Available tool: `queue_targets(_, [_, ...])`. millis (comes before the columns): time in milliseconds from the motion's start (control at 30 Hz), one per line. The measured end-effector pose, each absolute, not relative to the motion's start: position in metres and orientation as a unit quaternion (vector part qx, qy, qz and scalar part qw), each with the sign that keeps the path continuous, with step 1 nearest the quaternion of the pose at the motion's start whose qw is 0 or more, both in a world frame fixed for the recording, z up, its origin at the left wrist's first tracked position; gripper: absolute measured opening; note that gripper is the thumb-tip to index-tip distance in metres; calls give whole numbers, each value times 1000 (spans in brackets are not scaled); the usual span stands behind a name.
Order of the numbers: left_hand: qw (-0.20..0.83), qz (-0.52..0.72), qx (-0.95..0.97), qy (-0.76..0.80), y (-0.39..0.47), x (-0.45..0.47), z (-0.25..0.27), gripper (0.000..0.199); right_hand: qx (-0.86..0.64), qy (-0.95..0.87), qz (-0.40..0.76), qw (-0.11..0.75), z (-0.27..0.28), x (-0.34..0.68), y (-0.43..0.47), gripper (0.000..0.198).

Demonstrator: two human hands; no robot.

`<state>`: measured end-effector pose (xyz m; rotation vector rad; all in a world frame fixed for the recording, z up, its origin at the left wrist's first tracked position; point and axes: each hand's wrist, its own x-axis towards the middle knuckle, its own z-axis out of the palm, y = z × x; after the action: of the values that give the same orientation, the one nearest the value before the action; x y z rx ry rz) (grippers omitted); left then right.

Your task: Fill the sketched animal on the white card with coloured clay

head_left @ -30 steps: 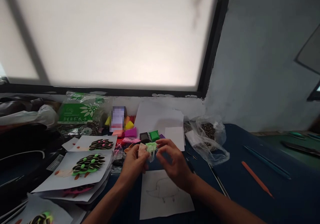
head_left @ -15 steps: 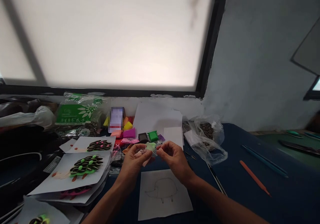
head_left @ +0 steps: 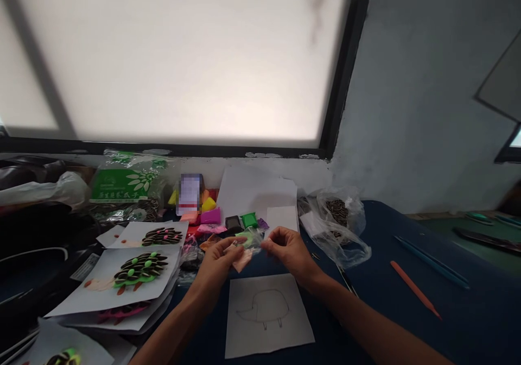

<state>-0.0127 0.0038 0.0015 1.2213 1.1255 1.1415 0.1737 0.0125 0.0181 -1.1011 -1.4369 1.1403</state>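
My left hand (head_left: 220,262) is closed on a small packet of peach-coloured clay (head_left: 243,260), pinched between thumb and fingers. Just to its right, my right hand (head_left: 288,250) is closed in a pinch; what sits in its fingertips is too small to make out. Below both hands lies a white sheet (head_left: 299,332) with a pencil outline of a hedgehog. Behind them is a clear bag with pale green clay (head_left: 245,237), partly hidden. Near it are packs of green clay (head_left: 249,220) and black clay (head_left: 233,224).
Papers with seed hedgehogs (head_left: 91,264) are stacked at left. A plastic bag of sunflower seeds (head_left: 337,213) lies at right. An orange clay tool (head_left: 415,289) and blue tweezers (head_left: 431,262) rest on the blue table. A phone (head_left: 189,194) stands at the back.
My right hand has drawn slightly away to the right from my left. More of the peach packet shows, as my left hand has turned a little.
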Motion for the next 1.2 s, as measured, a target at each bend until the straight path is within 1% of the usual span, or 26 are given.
queue_targets(67, [467, 476, 537, 517, 6, -17, 1, 61, -455, -589, 473, 471, 18, 174, 12, 31])
queue_targets(100, [429, 471, 550, 540, 8, -19, 2, 60, -457, -590, 475, 466, 18, 174, 11, 31])
queue_targets(233, [291, 439, 591, 611, 12, -27, 9, 38, -458, -610, 473, 439, 15, 172, 10, 34])
queue_targets(300, [217, 414, 619, 631, 11, -28, 11, 34, -457, -626, 462, 431, 14, 171, 9, 32])
queue_targets(500, [55, 322, 688, 647, 5, -27, 10, 51, -439, -676, 440, 397, 14, 166, 2, 9])
queue_targets(567, [-4, 287, 706, 647, 4, -27, 10, 52, -432, -689, 438, 383, 14, 165, -1, 8])
queue_targets(633, [-63, 252, 731, 631, 2, -27, 12, 52, -429, -701, 436, 366, 14, 163, -6, 13])
queue_targets(667, [-77, 237, 749, 614, 1, -26, 13, 51, -429, -707, 432, 360, 14, 163, -9, 14])
queue_targets(700, [-74, 225, 769, 594, 0, -24, 15, 50, -430, -713, 425, 355, 14, 163, -12, 13])
queue_targets(733, [-49, 220, 789, 571, -2, -22, 17, 46, -432, -718, 418, 352, 15, 164, -15, 10])
queue_targets(800, [24, 195, 824, 532, -5, -17, 19, 38, -436, -726, 404, 346, 17, 167, -22, 7])
queue_targets(900, [79, 172, 836, 514, -8, -13, 19, 22, -441, -736, 393, 332, 20, 174, -32, 12])
queue_targets(967, [102, 162, 835, 516, -9, -13, 17, 16, -444, -743, 379, 328, 20, 177, -37, 13])
queue_targets(1200, [154, 165, 818, 528, -7, -19, 14, 12, -435, -780, 307, 329, 15, 179, -42, 9])
